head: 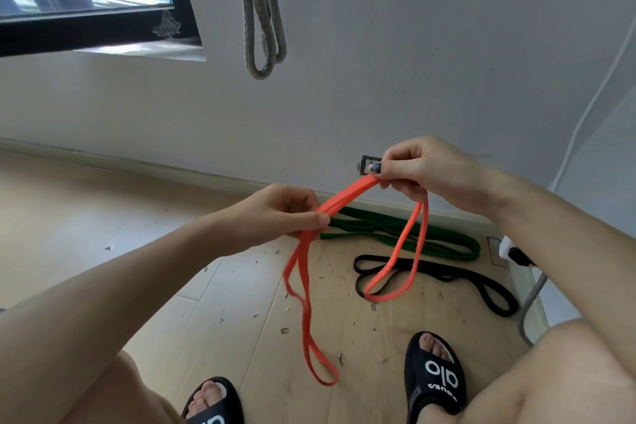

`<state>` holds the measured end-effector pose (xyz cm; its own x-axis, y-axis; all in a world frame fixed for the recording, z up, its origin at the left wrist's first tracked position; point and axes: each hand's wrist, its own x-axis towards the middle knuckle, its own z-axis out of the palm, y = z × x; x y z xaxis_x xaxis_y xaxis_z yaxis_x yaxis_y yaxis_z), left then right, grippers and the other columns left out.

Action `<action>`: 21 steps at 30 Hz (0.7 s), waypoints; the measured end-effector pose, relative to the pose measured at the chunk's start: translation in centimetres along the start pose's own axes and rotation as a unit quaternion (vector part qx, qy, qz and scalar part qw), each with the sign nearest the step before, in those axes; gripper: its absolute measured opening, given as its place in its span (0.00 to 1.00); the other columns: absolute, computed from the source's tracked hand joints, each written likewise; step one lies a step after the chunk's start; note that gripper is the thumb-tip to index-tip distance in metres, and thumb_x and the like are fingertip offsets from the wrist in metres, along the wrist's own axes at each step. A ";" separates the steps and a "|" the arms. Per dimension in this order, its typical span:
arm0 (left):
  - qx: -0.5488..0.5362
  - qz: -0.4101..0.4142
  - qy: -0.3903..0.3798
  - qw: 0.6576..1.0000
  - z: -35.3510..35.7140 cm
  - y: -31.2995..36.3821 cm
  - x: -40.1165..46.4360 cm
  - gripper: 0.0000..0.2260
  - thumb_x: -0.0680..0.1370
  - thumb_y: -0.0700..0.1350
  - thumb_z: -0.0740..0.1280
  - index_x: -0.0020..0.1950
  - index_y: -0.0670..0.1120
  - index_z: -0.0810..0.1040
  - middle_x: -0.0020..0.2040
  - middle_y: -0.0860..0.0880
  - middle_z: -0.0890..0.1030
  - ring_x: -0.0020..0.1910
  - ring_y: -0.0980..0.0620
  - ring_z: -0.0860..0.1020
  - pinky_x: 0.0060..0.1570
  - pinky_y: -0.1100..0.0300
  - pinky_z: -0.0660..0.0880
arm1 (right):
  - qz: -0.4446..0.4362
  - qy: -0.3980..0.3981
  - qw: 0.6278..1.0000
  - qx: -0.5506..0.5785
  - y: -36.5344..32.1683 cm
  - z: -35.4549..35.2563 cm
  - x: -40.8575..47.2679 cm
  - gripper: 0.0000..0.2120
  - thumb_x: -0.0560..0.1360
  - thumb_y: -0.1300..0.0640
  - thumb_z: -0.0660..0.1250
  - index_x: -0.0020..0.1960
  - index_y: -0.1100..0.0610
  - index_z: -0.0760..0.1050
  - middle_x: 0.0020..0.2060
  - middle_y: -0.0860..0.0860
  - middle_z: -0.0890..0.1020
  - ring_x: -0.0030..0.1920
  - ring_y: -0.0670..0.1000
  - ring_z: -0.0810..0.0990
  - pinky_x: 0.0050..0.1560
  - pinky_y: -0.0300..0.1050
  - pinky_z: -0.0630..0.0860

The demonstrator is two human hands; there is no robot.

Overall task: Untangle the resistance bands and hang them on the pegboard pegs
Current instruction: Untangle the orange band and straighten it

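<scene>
Right hand (423, 169) up at centre right of the frame, fingers curled tight, thumb and forefinger pinching one end of the orange band (347, 198). Left hand (285, 213) lower, at centre, fingers bunched and pinching the same band a short way along. Between the two grips the doubled orange strap runs taut, its long axis slanting from lower left up to upper right.

From the left hand two loops of the orange band fall toward the bottom of the frame, the longest ending just above the floor between the feet. From the right hand another loop hangs down and curves left, crossing in front of the bands on the floor.

Behind that loop, a green band (440, 244) lies flat along the skirting, long axis left to right. Just below it a black band (481, 289) lies in a loose stretched loop, trailing toward the lower right.

Up at top centre a grey band (263, 21) hangs vertically against the white wall, its loops pointing straight down; what it hangs from is out of frame.

At the bottom, black slides (435, 379) on both feet; the one at the right reads "alo" in white, with smaller lettering beneath too hard to read. A window sits in the upper left.
</scene>
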<state>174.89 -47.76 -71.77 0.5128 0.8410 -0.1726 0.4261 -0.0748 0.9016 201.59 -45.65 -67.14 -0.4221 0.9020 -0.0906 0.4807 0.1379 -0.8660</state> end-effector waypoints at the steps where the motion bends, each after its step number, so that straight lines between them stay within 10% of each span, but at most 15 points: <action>1: -0.015 -0.001 -0.001 1.000 -0.2 0.0 -0.1 0.16 0.76 0.51 0.71 0.51 0.38 0.80 0.46 0.46 0.86 0.48 0.48 0.84 0.59 0.49 0.80 | 0.003 0.003 1.000 -0.001 0.0 -0.1 0.0 0.14 0.80 0.54 0.69 0.39 0.62 0.80 0.26 0.49 0.73 0.27 0.49 0.67 0.32 0.45 0.63; 15: -0.186 0.005 0.052 0.981 -0.5 0.5 -0.5 0.06 0.79 0.40 0.68 0.53 0.41 0.75 0.45 0.45 0.83 0.41 0.48 0.78 0.45 0.58 0.79 | 0.026 -0.003 1.000 0.006 0.8 -0.7 0.1 0.14 0.81 0.55 0.67 0.40 0.62 0.79 0.26 0.52 0.73 0.27 0.50 0.69 0.31 0.44 0.66; 21: -0.155 0.012 0.072 0.985 -0.5 0.9 -0.5 0.02 0.81 0.35 0.67 0.51 0.40 0.75 0.48 0.42 0.86 0.48 0.42 0.83 0.54 0.51 0.83 | 0.055 -0.098 0.994 0.012 -0.1 0.5 -0.2 0.21 0.78 0.43 0.65 0.56 0.61 0.81 0.40 0.56 0.86 0.36 0.53 0.81 0.38 0.45 0.78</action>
<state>174.60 -47.95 -70.70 0.3986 0.9104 -0.1112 0.1546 0.0529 0.9866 201.25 -46.08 -67.29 -0.5111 0.8135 -0.2774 0.5151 0.0316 -0.8565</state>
